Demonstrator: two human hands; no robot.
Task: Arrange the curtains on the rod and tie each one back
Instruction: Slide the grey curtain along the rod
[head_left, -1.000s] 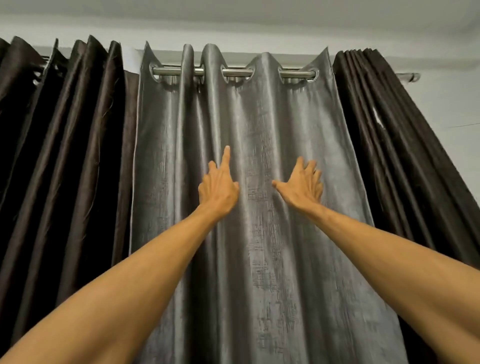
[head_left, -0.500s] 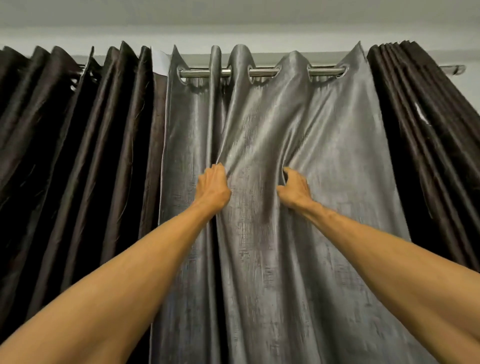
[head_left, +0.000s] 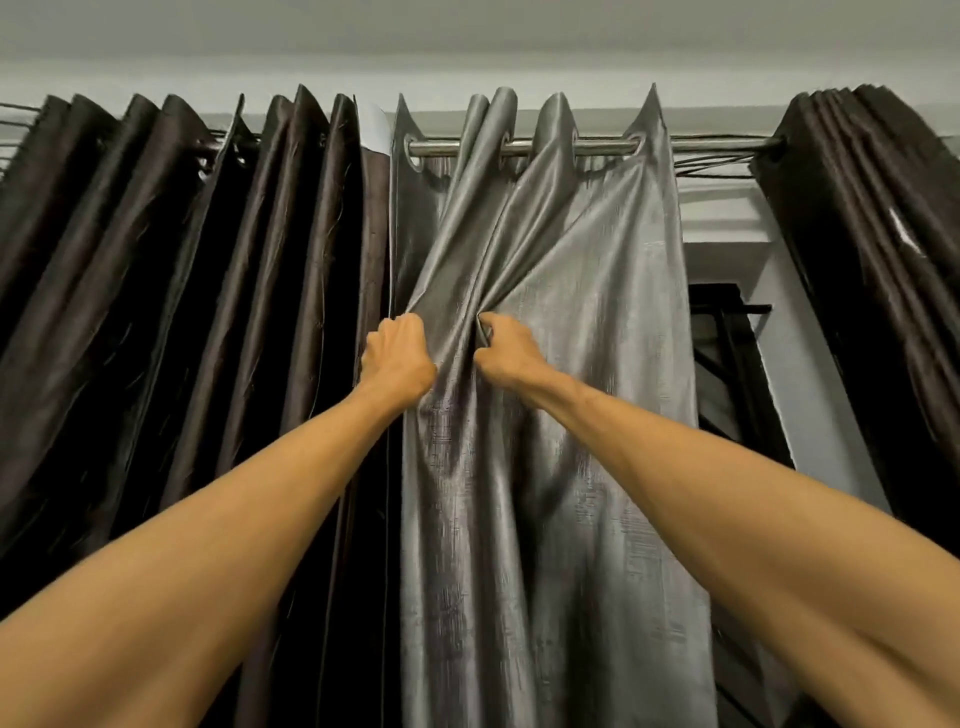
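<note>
Head: two hands (head_left: 397, 358) (head_left: 508, 354), three curtains (head_left: 182, 312) (head_left: 597, 374) (head_left: 857, 234), one rod (head_left: 540, 148)

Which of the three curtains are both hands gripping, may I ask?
The silver-grey middle curtain: left hand and right hand bunch it; the dark brown curtains left and right are not held.

A plain pale grey ceiling (head_left: 467, 31) ran above a white painted wall (head_left: 722, 213). Lower right, a dark black-framed window (head_left: 727, 322) stood in dim light.

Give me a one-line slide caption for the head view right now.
Left hand and right hand grip the grey curtain, gathering its folds below the rod, beside a dark curtain.
</note>
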